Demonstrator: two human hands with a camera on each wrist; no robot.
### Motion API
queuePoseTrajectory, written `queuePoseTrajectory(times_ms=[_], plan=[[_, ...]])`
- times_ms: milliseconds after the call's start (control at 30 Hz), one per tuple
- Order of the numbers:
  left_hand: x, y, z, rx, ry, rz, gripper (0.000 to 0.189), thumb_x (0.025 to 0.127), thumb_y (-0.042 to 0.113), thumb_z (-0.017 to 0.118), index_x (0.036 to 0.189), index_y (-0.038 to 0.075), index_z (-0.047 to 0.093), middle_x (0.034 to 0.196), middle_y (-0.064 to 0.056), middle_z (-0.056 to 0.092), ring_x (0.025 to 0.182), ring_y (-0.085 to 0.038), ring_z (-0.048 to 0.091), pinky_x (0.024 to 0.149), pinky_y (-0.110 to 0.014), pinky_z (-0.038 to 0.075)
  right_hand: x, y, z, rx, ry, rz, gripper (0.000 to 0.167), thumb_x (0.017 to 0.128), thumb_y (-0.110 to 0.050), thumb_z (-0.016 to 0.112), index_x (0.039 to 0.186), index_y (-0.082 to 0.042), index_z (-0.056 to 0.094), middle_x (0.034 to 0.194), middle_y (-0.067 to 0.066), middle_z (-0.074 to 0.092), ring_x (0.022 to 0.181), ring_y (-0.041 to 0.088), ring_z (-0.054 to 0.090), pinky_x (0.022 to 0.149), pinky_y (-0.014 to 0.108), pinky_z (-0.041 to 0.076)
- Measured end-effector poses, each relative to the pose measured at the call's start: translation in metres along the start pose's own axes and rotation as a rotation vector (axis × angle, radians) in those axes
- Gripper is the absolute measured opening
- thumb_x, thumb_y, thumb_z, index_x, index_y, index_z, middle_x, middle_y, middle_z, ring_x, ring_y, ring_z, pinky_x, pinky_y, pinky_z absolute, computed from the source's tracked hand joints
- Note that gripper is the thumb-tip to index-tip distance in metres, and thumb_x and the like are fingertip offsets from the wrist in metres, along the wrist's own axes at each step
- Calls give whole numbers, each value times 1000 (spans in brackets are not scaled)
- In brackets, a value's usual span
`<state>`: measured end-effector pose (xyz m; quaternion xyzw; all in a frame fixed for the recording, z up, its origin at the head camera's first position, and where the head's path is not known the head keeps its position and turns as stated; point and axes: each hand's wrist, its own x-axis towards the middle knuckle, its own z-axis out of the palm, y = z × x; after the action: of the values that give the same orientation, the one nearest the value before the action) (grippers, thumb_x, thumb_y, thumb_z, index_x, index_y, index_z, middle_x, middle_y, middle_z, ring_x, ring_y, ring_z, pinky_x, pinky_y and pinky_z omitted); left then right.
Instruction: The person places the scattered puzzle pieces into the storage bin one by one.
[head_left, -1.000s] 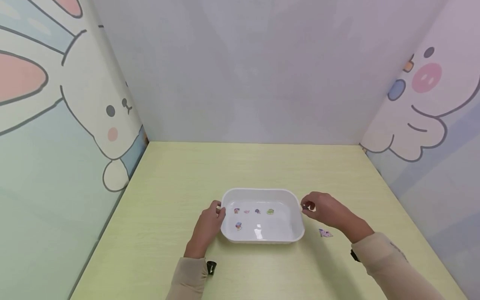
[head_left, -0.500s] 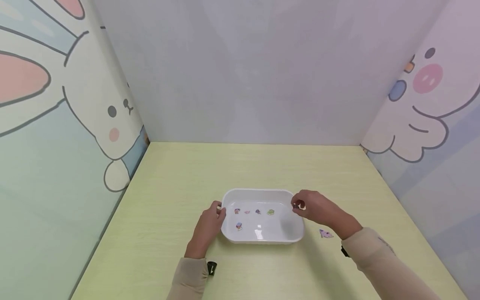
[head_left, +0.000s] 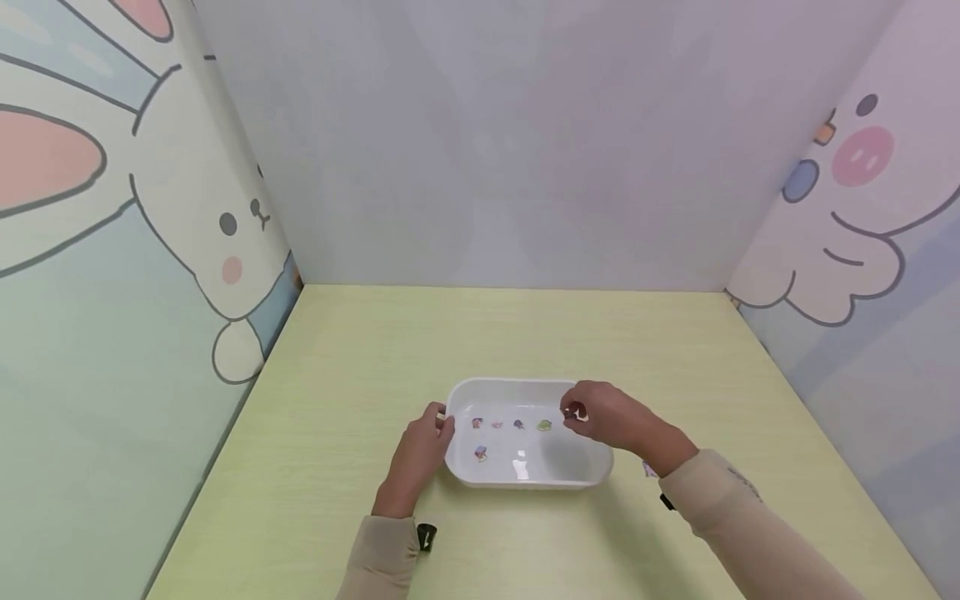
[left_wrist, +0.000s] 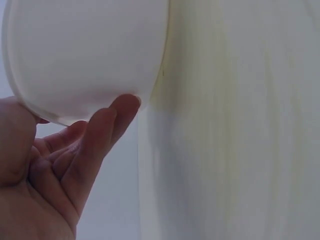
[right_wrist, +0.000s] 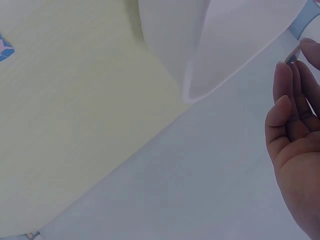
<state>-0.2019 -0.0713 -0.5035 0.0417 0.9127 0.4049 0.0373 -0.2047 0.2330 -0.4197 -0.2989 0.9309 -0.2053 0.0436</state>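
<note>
A white rectangular tray stands on the table in the head view. My left hand grips its left end, thumb at the rim and fingers against the outer wall. Over the tray's right part, my right hand pinches a small flat piece between thumb and fingertips; its printed side is mostly hidden. Inside the tray lie several small colourful sticker-like pieces: a green one, a dark bluish one, a pink one, a reddish one and a blue-and-red one below.
A purple-pink flat piece lies on the table right of the tray, partly covered by my right forearm. The pale yellow-green table is bordered by a grey back wall and side walls with cartoon animals.
My right hand has moved left, from beside the tray's right rim to over its inside, still pinching the small piece. The left hand keeps its grip on the tray.
</note>
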Motion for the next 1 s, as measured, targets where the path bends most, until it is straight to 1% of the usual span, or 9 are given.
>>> queuePoseTrajectory(times_ms=[200, 433, 600, 667, 800, 1000], plan=[[0, -1, 1, 9, 3, 1, 32, 101, 23, 51, 124, 1, 54, 101, -13, 68, 81, -21, 65, 70, -39, 51, 11, -7, 6, -19, -10, -57, 10, 83, -3, 75, 87, -7, 66, 80, -8, 56, 71, 9, 51, 65, 26, 47], [0, 0, 0, 5, 4, 10, 32, 101, 23, 51, 123, 0, 54, 101, -14, 68, 81, -21, 65, 70, -39, 51, 21, -15, 13, -24, -52, -49, 8, 84, -4, 74, 86, -7, 67, 79, -7, 56, 72, 9, 50, 66, 26, 46], [0, 1, 0, 7, 6, 18, 31, 101, 22, 50, 123, 1, 54, 101, -14, 68, 82, -22, 65, 70, -39, 51, 25, -18, 18, -80, -35, -108, 8, 83, -6, 74, 83, -9, 67, 75, -6, 55, 68, 7, 48, 64, 26, 45], [0, 1, 0, 4, 5, 15, 32, 101, 23, 50, 123, 1, 54, 101, -14, 68, 83, -22, 66, 71, -40, 51, 28, -19, 20, -92, -38, -117, 8, 83, -6, 74, 83, -10, 67, 74, -6, 54, 67, 7, 47, 64, 26, 44], [1, 1, -1, 0, 5, 10, 32, 101, 23, 50, 123, 1, 54, 101, -14, 68, 84, -23, 66, 71, -40, 51, 33, -23, 24, -84, -71, -99, 7, 84, -7, 73, 83, -10, 67, 75, -6, 55, 67, 7, 48, 64, 25, 44], [2, -1, -1, 9, 0, 2, 33, 101, 23, 50, 124, 1, 54, 103, -15, 68, 87, -25, 66, 73, -42, 51, 42, -30, 32, -51, -147, -46, 3, 86, -8, 71, 88, -6, 69, 79, -5, 57, 71, 8, 50, 67, 27, 46]])
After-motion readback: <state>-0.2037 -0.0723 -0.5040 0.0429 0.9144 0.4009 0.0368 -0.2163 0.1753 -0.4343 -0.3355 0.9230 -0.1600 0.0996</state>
